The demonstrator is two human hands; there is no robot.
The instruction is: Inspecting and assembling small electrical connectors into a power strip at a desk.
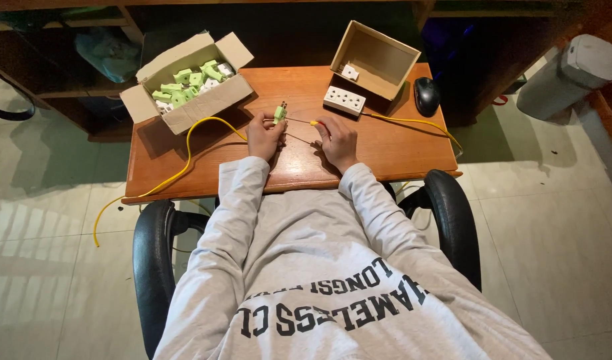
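My left hand (pixel 264 135) holds a small green plug (pixel 280 112) upright above the wooden desk (pixel 206 157), its metal prongs pointing up. My right hand (pixel 337 139) grips a thin tool with a yellow and red handle (pixel 314 123), whose tip points left toward the plug. A yellow cable (pixel 189 143) runs from my left hand across the desk and off its left edge. Another yellow cable (pixel 419 122) trails to the right.
An open cardboard box (pixel 186 103) of several green plugs sits at the back left. A tilted cardboard box (pixel 379 63), a white socket strip (pixel 344 100) and a black mouse (pixel 426 95) stand at the back right. A black chair armrest (pixel 152 247) flanks me.
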